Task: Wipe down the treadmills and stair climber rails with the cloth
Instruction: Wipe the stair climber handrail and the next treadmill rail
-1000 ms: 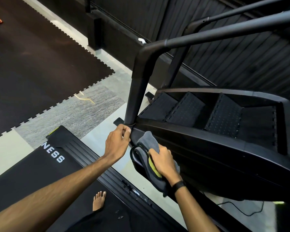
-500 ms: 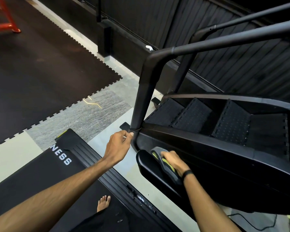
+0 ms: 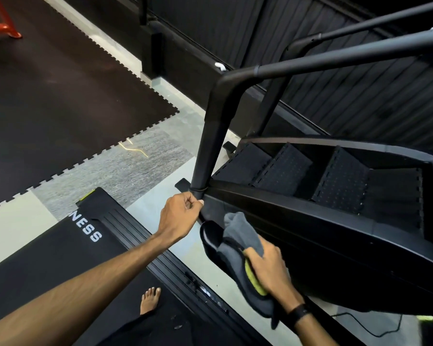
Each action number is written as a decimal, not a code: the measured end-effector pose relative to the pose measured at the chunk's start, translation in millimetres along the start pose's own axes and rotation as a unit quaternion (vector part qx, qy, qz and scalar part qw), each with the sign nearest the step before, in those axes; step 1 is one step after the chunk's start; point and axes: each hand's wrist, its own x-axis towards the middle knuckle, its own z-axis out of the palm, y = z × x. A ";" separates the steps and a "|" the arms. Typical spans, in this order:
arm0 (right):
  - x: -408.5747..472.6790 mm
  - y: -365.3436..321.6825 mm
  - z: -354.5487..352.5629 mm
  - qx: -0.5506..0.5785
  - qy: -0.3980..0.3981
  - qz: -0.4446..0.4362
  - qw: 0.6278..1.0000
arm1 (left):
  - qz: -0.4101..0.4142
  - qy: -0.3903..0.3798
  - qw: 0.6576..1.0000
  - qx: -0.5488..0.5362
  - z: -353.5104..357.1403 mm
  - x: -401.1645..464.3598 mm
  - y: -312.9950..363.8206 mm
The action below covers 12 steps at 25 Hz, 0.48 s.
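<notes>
Grey microfibre cloth with a yellow-green edge (image 3: pixel 238 242) now lies spread over the glossy black rounded end of the stair climber's side panel (image 3: pixel 210 236); half a second ago it was bunched flat under the palm further down that panel, and a second ago it sat about where it is now. The right hand (image 3: pixel 268 267) presses the cloth against the panel, fingers curled over its yellow-green edge, a black band on the wrist. So the stroke reads as a back-and-forth rub over the panel's nose, and I judge this lower end nearly covered.

The left hand (image 3: pixel 181 213) has stayed put, its fingers curled around the foot of the matte black upright rail post (image 3: pixel 210 148), bracing the body. That post and the long black handrail (image 3: pixel 335 59) running up to the right carry no cloth now, so by my reckoning the rails proper are yet to be wiped.

Beyond the panel rise the black studded rubber steps (image 3: pixel 283 168). To the left lies the black treadmill deck with white lettering (image 3: pixel 68 250), where a bare foot (image 3: pixel 149 299) stands. The floor is pale tile (image 3: pixel 10 221), then a grey carpet patch (image 3: pixel 125 171), then black interlocking rubber matting (image 3: pixel 60 96). An orange metal frame (image 3: pixel 0 21) sits far left, a dark ribbed wall (image 3: pixel 235 23) behind.
</notes>
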 end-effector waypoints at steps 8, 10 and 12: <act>74.1 -60.1 30.3 0.019 -0.069 0.085 0.994 | 0.002 -0.001 1.000 0.020 3.9 -8.9 4.4; 58.9 -58.4 32.3 0.013 -0.034 0.055 0.998 | 0.004 -0.003 1.000 0.013 8.3 -6.5 5.8; 39.6 -43.7 27.5 0.021 -0.008 0.028 0.999 | 0.002 -0.003 1.000 0.011 11.0 -4.4 9.1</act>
